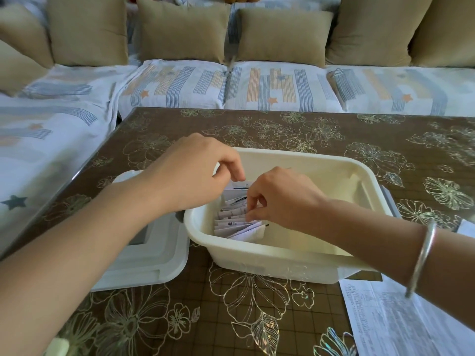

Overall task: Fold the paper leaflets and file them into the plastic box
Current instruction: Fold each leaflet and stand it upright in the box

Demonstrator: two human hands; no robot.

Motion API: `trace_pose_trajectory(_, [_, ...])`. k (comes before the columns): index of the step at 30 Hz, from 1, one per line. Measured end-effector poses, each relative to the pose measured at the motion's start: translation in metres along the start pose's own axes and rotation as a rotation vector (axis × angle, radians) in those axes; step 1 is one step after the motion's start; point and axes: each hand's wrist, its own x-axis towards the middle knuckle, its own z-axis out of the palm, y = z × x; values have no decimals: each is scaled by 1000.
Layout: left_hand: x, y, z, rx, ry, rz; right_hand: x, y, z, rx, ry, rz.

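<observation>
A printed sheet [401, 322], its text too small to read, lies on the desk [195, 283] at near right. Left of the plastic box [257, 263] sits its lid [149, 260]. Inside, the right hand [280, 199] pinches the row of folded leaflets [231, 226]; the left hand [190, 170], curled, grips its far end. Cushions [282, 34] beyond

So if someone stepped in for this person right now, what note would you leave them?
Left hand: fingers curled at the far end of the folded leaflets; unclear whether it pinches one.
Right hand: pinches leaflet tops mid-row.
Box: open, its lid lying to its left.
Done: a row of leaflets filed along the box's left side.
Left: flat printed sheets near the box's right corner, not yet folded.
</observation>
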Motion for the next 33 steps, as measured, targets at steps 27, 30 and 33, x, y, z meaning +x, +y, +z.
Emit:
trace_pose_trajectory(27, [-71,108,58,-222,432,95,-223,48,1,456,637,584])
trace_pose_trajectory(30, [-93,132,87,-292,360,94,-263,58,36,238,554,741])
trace_pose_trajectory(33, [-116,151,124,-303,87,109,-282,56,62,12,328,869])
